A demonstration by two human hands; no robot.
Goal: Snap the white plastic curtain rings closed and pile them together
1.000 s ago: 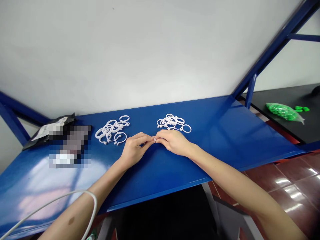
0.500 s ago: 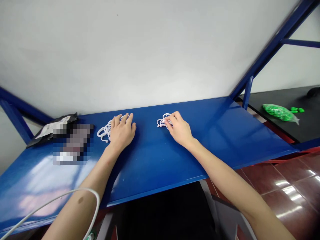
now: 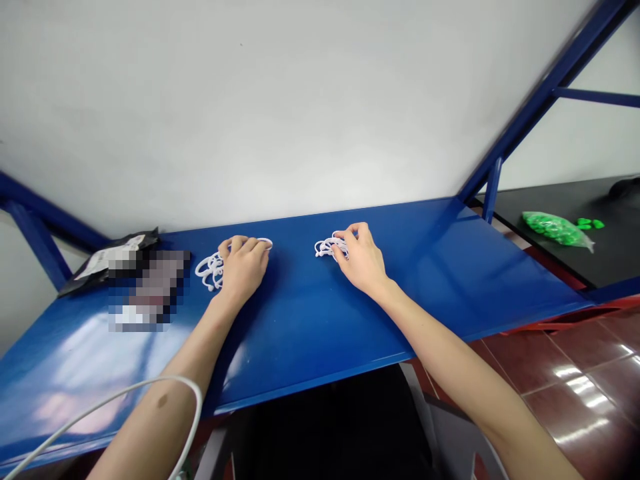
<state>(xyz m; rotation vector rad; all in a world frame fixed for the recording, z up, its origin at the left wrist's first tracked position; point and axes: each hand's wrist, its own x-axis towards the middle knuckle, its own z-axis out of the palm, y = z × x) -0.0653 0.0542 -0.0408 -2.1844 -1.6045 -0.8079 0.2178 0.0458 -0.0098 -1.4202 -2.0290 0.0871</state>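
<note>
A pile of white cord loops with small ball ends (image 3: 211,269) lies on the blue table, left of centre. My left hand (image 3: 244,267) is over its right part, fingers curled inward. A white cord loop (image 3: 267,243) sticks out by those fingertips, which appear closed on it. Further right sits a smaller bunch of similar white cords (image 3: 327,248). My right hand (image 3: 363,259) rests against its right side, thumb and forefinger apart, with the cords between and under them. The right hand's other fingers are partly hidden.
On the blue table (image 3: 310,320), a black package with a white label (image 3: 113,259) and a blurred-out flat item (image 3: 155,287) lie at left. A white cable (image 3: 125,393) crosses my left forearm. At right, a bag of green pieces (image 3: 555,229) lies on a black table.
My left hand's fingers have gone from stretched out to curled over the pile, and a loop now shows by their tips. My right thumb and forefinger have moved apart from a pinch.
</note>
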